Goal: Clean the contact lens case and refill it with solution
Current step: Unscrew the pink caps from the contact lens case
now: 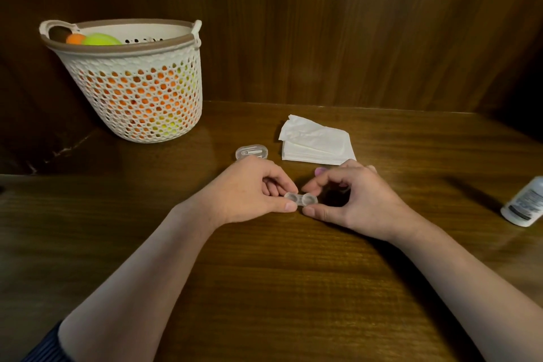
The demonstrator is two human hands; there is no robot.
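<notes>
Both hands, left hand (249,188) and right hand (352,200), pinch the uncapped lens case (300,200); wiping and refilling seem undone, tissues (316,141) at twelve o'clock, bottle (526,203) at three.

Hands: two, left hand (249,185) and right hand (358,200). Contact lens case (300,199): one, two wells. Solution bottle (526,203): one. Tissue stack (316,141): one. Small clear box (252,152): one. Basket (135,91): one. Table (279,273): one.

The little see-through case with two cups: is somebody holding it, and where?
Yes. The contact lens case is pinched at both ends: the left hand grips its left cup, the right hand its right cup.
</notes>
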